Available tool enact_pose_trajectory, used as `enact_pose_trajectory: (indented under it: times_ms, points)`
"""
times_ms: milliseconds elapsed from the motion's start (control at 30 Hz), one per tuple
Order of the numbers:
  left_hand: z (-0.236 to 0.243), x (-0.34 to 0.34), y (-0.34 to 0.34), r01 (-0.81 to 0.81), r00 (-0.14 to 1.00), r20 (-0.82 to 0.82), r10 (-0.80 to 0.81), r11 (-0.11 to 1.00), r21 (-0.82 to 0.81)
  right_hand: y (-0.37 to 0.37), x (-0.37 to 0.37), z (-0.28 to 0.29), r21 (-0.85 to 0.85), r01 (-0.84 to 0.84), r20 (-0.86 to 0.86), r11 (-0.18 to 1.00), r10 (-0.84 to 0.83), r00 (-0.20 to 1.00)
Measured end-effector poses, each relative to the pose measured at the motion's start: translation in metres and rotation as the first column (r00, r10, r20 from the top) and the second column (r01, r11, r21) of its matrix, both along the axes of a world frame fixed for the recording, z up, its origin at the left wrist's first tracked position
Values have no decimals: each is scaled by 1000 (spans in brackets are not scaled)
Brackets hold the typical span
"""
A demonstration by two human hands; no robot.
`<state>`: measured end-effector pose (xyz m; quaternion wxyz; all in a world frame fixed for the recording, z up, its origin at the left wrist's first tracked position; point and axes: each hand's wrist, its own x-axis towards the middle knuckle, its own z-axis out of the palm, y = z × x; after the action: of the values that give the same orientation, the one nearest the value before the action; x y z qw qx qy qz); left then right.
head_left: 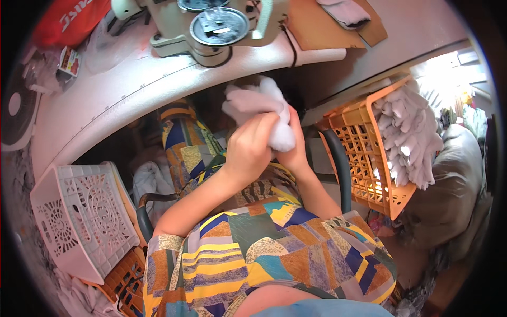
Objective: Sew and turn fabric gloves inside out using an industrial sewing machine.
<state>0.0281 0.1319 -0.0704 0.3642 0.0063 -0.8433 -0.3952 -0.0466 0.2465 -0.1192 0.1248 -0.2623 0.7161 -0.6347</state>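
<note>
Above my lap, just below the table's edge, a bunched piece of soft white fabric [282,134] is held between both hands. Whether it is a sock or a glove I cannot tell. My left hand [254,145] is closed, its fingers wrapped over the fabric from the left. My right hand [297,145] grips it from the right, and its fingers are partly hidden behind the cloth. Loose folds of the fabric stick up above the hands, slightly blurred.
A sewing machine [177,31] stands on the white table [121,87]. Cardboard [311,29] carries a folded white piece [346,11]. An orange basket [364,142] full of white pieces [404,132] tilts at right. Chair armrests flank me; a white crate [87,219] stands left.
</note>
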Motion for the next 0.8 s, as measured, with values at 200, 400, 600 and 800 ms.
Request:
enact_pose_trajectory:
  times_ms: [200,400,600,800]
  points:
    - [20,11,-68,-59,986,157,49,996,61,10,-13,-34,-280,131,801,951,157,578]
    - [32,20,-144,-563,825,57,562,826,20,-18,-9,-1,-545,36,802,838,508,314]
    - [25,26,-39,25,936,351,0,998,-66,-17,10,-8,-452,229,717,862,198,669]
    - [0,21,-15,-260,904,278,325,933,-248,-8,9,6,-258,5,260,966,65,963]
